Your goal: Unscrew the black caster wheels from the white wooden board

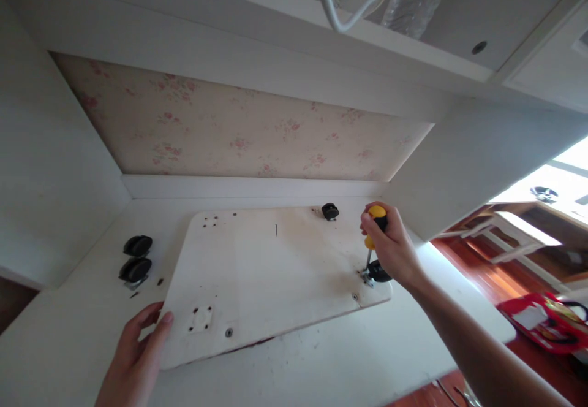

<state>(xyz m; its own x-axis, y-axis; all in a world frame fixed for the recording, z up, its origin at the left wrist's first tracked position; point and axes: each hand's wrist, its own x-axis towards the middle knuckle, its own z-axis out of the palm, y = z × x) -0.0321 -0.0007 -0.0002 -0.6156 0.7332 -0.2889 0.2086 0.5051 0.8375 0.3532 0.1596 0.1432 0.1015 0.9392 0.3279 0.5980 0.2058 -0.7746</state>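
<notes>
Screwdriver Stood at a Caster on the White Board

Nearest, the left hand was half open at the left edge of the white board, thumb on top; whether it gripped, one could not tell. The board lay flat on the white worktop. The right hand was closed around the screwdriver's yellow-and-black handle, its shaft pointing down at the metal plate of the near-right caster. Two loose casters sat left of the board. Another caster stood at its far edge, before floral wallpaper.
</notes>
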